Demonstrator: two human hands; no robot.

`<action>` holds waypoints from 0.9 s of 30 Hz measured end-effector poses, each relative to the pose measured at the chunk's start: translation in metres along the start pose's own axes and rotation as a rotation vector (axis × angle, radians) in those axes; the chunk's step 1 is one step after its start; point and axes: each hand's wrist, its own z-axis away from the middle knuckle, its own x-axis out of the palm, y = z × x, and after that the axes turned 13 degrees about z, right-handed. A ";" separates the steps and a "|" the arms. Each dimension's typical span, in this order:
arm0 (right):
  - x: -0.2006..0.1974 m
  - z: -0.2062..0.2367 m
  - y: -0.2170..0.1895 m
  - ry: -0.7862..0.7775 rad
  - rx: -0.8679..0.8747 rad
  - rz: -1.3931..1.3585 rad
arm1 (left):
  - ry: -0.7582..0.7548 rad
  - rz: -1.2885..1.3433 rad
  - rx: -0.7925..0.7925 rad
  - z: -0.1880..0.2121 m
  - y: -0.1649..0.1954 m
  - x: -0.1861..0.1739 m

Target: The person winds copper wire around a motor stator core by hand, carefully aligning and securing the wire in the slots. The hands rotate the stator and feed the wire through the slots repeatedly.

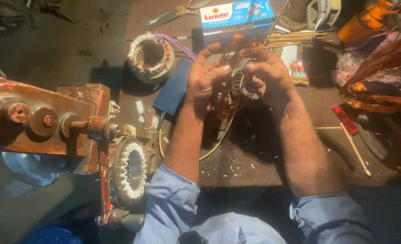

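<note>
copper coil (236, 45) sits pinched between my left hand (205, 81) and right hand (266, 77) — fingers curled narrow on it. wound stator (151, 56) lies at ten o'clock.

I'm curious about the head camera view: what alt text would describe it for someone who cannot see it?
Two bare hands, left hand and right hand, hold a tangle of copper wire over a dark wooden workbench. A wound motor stator sits to the left, by a rusty red hand-crank machine with another stator below it.
</note>
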 end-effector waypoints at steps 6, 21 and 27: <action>0.003 0.001 0.005 0.027 -0.030 0.033 | -0.033 0.000 -0.007 0.001 -0.001 0.000; -0.011 -0.006 0.016 0.092 0.001 0.049 | 0.045 -0.084 0.073 0.002 -0.001 0.004; -0.013 -0.010 0.022 -0.002 -0.077 -0.026 | 0.091 -0.121 0.138 -0.001 -0.005 -0.001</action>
